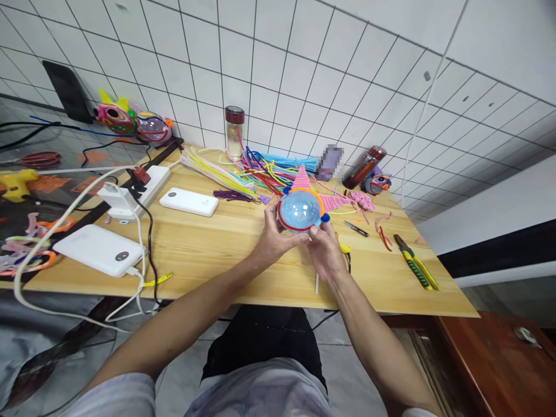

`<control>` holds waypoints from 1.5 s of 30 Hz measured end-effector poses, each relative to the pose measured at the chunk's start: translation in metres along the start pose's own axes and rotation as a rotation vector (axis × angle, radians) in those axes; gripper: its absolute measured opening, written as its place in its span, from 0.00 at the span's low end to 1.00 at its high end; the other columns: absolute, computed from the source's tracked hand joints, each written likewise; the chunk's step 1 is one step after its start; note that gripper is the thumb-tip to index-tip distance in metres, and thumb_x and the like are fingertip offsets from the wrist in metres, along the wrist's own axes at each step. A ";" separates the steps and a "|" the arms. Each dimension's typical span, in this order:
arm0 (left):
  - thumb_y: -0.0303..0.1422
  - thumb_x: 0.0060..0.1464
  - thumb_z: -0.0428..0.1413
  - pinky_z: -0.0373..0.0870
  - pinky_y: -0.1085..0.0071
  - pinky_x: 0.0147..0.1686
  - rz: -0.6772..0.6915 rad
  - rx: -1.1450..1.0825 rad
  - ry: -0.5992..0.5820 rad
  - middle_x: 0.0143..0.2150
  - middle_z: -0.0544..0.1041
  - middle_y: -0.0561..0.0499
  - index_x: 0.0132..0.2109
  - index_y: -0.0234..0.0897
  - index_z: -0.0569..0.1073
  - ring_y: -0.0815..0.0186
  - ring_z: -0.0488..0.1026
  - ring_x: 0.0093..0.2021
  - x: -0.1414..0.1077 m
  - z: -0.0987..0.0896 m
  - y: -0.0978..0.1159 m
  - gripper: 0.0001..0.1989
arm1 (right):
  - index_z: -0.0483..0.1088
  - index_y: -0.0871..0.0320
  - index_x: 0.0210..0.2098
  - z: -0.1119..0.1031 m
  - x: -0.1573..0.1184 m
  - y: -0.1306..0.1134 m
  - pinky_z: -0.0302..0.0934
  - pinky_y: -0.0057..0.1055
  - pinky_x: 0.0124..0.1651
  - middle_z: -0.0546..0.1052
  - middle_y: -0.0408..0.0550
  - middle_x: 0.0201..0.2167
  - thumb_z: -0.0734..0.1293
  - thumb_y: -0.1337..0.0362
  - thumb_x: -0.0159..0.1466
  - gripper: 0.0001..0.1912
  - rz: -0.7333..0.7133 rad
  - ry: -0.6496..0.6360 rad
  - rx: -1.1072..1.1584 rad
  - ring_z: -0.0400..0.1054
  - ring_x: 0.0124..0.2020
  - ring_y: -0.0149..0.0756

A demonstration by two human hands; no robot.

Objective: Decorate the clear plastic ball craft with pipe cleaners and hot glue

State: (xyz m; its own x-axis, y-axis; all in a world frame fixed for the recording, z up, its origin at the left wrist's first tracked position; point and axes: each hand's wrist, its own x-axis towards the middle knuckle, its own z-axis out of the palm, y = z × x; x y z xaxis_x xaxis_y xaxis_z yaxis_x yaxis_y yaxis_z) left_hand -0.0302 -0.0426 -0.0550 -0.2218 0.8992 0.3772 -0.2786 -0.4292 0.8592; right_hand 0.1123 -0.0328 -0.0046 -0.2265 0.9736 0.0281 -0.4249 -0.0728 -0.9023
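Between my two hands, above the wooden table, I hold a round craft ball (299, 211) with a clear dome over light blue coils. Two pink ribbed triangles (301, 180) stick out from its rim, along with dark blue pompoms (325, 218) and red and orange edging. My left hand (274, 236) grips the ball's left and lower side, thumb along the bottom. At its lower right, my right hand (325, 248) is closed with thumb and fingers against the rim. A yellow tool (344, 248), probably a glue gun, lies partly hidden behind my right hand.
Pipe cleaners (278, 168) are heaped at the back near a glass bottle (235, 133). Pliers (417, 263) and a small knife (356, 229) lie right. Power banks (189, 201) and a power strip (147, 188) with cables sit left. Finished-looking craft balls (153, 127) stand by the wall.
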 end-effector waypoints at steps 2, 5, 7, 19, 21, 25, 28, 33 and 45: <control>0.51 0.42 0.80 0.69 0.45 0.76 0.007 -0.010 0.010 0.77 0.62 0.36 0.68 0.47 0.55 0.45 0.66 0.78 0.000 0.000 -0.001 0.57 | 0.76 0.46 0.42 0.002 -0.003 0.002 0.72 0.34 0.49 0.79 0.39 0.42 0.86 0.58 0.51 0.23 -0.020 -0.004 -0.004 0.73 0.44 0.36; 0.53 0.42 0.80 0.67 0.46 0.76 0.005 -0.014 0.019 0.75 0.63 0.37 0.68 0.48 0.56 0.45 0.64 0.79 0.000 0.000 -0.001 0.56 | 0.75 0.45 0.44 0.004 -0.008 0.004 0.72 0.36 0.51 0.78 0.39 0.41 0.85 0.58 0.52 0.25 -0.037 0.006 -0.007 0.73 0.45 0.38; 0.52 0.43 0.80 0.67 0.47 0.76 0.004 -0.005 0.020 0.75 0.63 0.38 0.67 0.48 0.57 0.45 0.64 0.79 0.000 0.000 -0.001 0.55 | 0.74 0.45 0.43 0.006 -0.011 0.004 0.72 0.36 0.51 0.76 0.38 0.39 0.85 0.58 0.53 0.23 -0.041 0.018 -0.007 0.72 0.44 0.37; 0.53 0.43 0.79 0.65 0.46 0.77 0.039 -0.001 0.034 0.75 0.64 0.38 0.67 0.48 0.57 0.44 0.62 0.80 0.000 0.002 -0.001 0.54 | 0.74 0.46 0.39 0.013 -0.016 0.001 0.73 0.36 0.52 0.74 0.39 0.38 0.85 0.59 0.53 0.21 -0.036 0.034 0.017 0.71 0.42 0.36; 0.53 0.43 0.79 0.65 0.45 0.77 0.042 -0.007 0.027 0.75 0.63 0.38 0.67 0.48 0.57 0.43 0.62 0.80 0.000 0.002 -0.001 0.54 | 0.74 0.46 0.39 0.013 -0.017 0.001 0.73 0.36 0.52 0.75 0.38 0.38 0.84 0.60 0.53 0.20 -0.039 0.032 0.029 0.71 0.42 0.35; 0.53 0.43 0.79 0.65 0.45 0.77 0.040 -0.014 0.030 0.75 0.63 0.37 0.67 0.48 0.57 0.43 0.62 0.80 -0.001 0.002 0.000 0.54 | 0.74 0.46 0.40 0.013 -0.017 0.000 0.73 0.37 0.52 0.75 0.38 0.38 0.84 0.60 0.53 0.20 -0.053 0.032 0.008 0.71 0.43 0.36; 0.53 0.43 0.79 0.66 0.46 0.77 0.040 -0.011 0.036 0.76 0.63 0.36 0.68 0.48 0.57 0.44 0.63 0.80 0.000 0.002 0.002 0.55 | 0.74 0.46 0.40 0.015 -0.016 0.000 0.72 0.37 0.52 0.75 0.39 0.38 0.83 0.59 0.53 0.20 -0.057 0.039 -0.010 0.72 0.43 0.37; 0.53 0.40 0.80 0.67 0.48 0.76 0.012 -0.005 0.087 0.77 0.62 0.35 0.69 0.47 0.57 0.45 0.65 0.78 0.003 -0.001 0.006 0.58 | 0.75 0.47 0.40 0.017 -0.004 -0.001 0.72 0.35 0.48 0.77 0.39 0.38 0.84 0.58 0.51 0.21 -0.026 0.010 0.009 0.72 0.42 0.36; 0.60 0.60 0.66 0.82 0.50 0.59 -0.114 -0.087 0.163 0.61 0.76 0.44 0.58 0.45 0.70 0.54 0.79 0.59 0.018 0.002 0.035 0.32 | 0.81 0.52 0.40 -0.032 0.079 -0.041 0.75 0.47 0.51 0.85 0.43 0.36 0.84 0.58 0.47 0.22 0.189 -0.348 0.018 0.76 0.38 0.42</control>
State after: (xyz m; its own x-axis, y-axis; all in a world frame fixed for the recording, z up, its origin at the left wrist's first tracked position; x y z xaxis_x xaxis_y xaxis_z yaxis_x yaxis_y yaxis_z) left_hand -0.0426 -0.0412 -0.0174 -0.3303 0.9196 0.2126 -0.3885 -0.3377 0.8573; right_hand 0.1397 0.0540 0.0208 -0.5844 0.8114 0.0095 -0.3622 -0.2504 -0.8978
